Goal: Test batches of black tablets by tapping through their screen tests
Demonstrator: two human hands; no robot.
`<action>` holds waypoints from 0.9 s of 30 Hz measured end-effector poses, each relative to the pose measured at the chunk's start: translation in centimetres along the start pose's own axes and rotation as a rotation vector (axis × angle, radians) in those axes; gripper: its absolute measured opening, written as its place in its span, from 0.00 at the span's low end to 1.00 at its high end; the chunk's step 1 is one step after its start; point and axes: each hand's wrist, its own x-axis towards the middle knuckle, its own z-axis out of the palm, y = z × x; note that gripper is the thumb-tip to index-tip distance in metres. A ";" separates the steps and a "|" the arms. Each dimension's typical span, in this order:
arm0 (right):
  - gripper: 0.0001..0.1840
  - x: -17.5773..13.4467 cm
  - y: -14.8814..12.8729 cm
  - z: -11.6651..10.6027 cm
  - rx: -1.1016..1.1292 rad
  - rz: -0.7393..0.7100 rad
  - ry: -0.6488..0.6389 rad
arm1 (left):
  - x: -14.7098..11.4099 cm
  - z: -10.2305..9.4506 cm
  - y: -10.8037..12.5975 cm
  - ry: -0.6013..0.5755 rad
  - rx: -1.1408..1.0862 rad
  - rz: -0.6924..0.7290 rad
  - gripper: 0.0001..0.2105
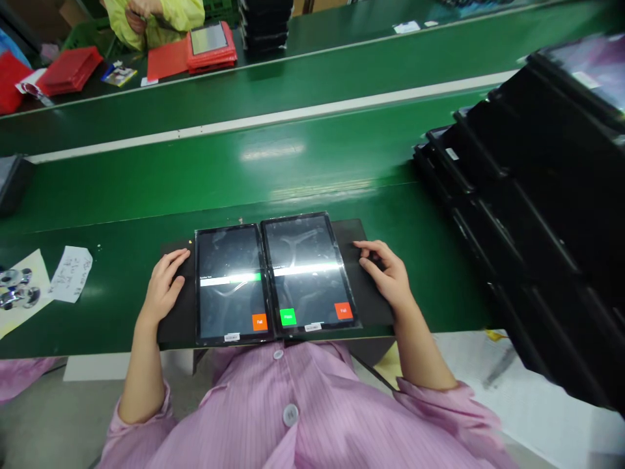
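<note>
Through the head camera I have two tablets side by side on the near part of the green counter (424, 260), the left tablet (229, 254) and the right tablet (307, 247), their inner edges touching or nearly so. Both lie face up on a dark mat (374, 306), probably so that both lit screens read at once and the backs are cushioned. Each shows a reddish button marked Fail; the right one also has a green button.

I see the left hand (163, 286) on the mat just beside the left tablet, fingers loosely curved and parted, gripping nothing. The right hand (388, 273) lies over the mat's right side, thumb and fingers slightly spread, also empty. I judge that they flank the pair to leave the glass unobstructed.

The tablets' near edges sit close to the counter's near edge, with the pink shirt (254, 404) right behind, so I have little room there. Beyond their far edges the green surface runs open to the pale strip (342, 107). On the right, the black stack (527, 228) limits sideways room; on the left, a handwritten note (73, 273) lies well apart.
</note>
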 end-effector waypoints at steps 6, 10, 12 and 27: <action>0.20 -2.7 -4.0 -0.5 -0.365 -0.140 -0.065 | -3.4 0.1 2.2 -0.155 0.029 0.091 0.30; 0.22 -6.0 -8.0 1.9 -0.521 -0.449 -0.265 | -6.1 1.0 3.4 -0.160 0.031 0.105 0.33; 0.23 -7.0 -9.3 3.3 -0.503 -0.588 -0.376 | -6.8 1.4 3.7 -0.148 0.066 0.087 0.36; 0.23 5.7 -0.9 2.0 -0.279 -0.023 0.003 | 10.4 2.7 9.7 -0.331 0.354 0.388 0.31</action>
